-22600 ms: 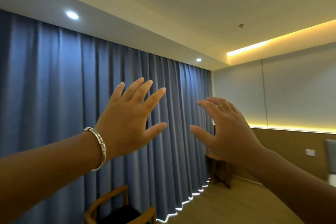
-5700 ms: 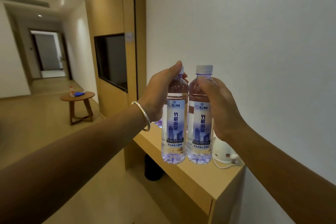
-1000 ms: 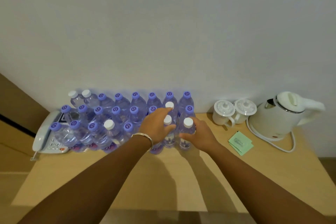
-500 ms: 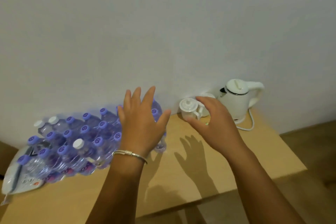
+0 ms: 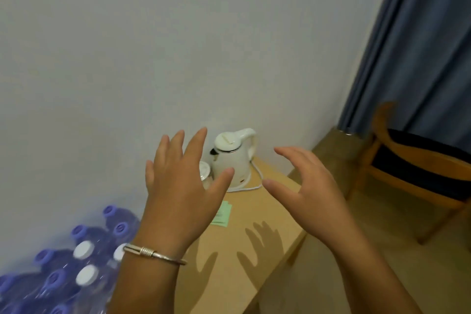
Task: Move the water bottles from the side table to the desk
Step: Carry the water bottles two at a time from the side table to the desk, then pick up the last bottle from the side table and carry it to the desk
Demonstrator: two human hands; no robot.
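At the lower left, the water bottles (image 5: 76, 270) stood packed together on the tabletop (image 5: 257, 214) against the pale wall (image 5: 127, 58); most bore purple caps, and three showed white caps (image 5: 84, 250) near my forearm. My left hand (image 5: 183, 196) was raised above the tabletop, just right of the bottles and touching none of them, its grip apart: fingers straight and spread, thumb out to the right, nothing held. A silver bangle (image 5: 153, 255) circled that wrist. Behind the left hand, partly hidden by its fingers, a small white lidded cup (image 5: 205, 172) sat beside a white kettle (image 5: 234, 160), which stood at the back of the tabletop close to the wall with its white cord (image 5: 257, 181) looping along the right side of its base. A few green paper slips (image 5: 221, 214) lay flat on the wood between the hand and the kettle. The shadows (image 5: 260, 247) of both hands fell on the tabletop's near right part. My right hand (image 5: 313, 191) hung over the tabletop's right edge, well apart from the bottles, its grip also apart and holding nothing, with fingers loosely bent and thumb pointing left. Farther right, a wooden chair (image 5: 418, 171) with a dark seat stood on the floor before a blue curtain (image 5: 428, 41).
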